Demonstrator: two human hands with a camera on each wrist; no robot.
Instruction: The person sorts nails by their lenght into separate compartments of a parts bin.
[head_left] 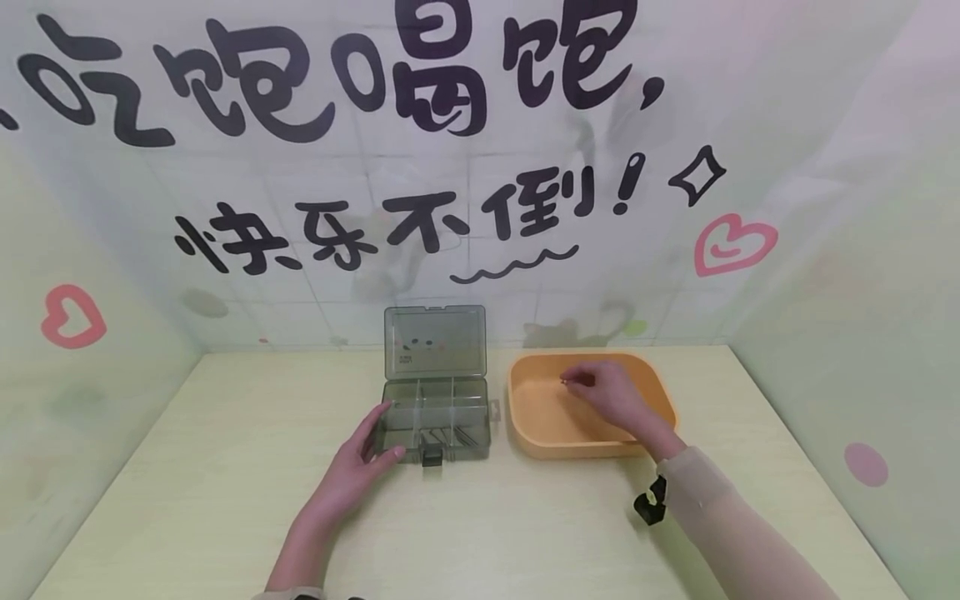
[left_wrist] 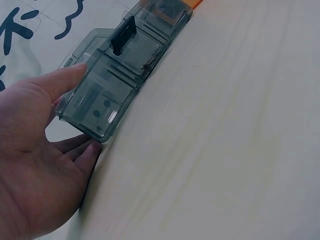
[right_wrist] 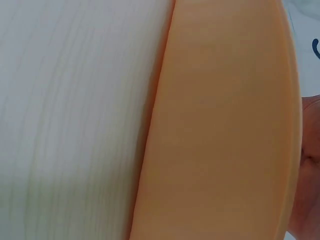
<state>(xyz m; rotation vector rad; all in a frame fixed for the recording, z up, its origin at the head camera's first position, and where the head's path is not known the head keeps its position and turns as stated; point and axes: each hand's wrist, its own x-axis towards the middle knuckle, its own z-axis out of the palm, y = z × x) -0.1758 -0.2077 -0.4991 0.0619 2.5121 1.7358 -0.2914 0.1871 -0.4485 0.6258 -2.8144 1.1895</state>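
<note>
A grey see-through compartment box stands on the table with its lid raised at the back. My left hand holds its left end, thumb over the front edge and fingers along the side. Thin metal screws lie in its front middle and right compartments; one compartment's screws show through the wall in the left wrist view. Above the orange tray, my right hand pinches a small shiny piece between thumb and fingertips, too small to tell its kind.
To the box's right stands the tray, a narrow gap between them. A black latch hangs at the box's front. Behind runs a printed wall covering with lettering, and side panels close in the pale wooden table.
</note>
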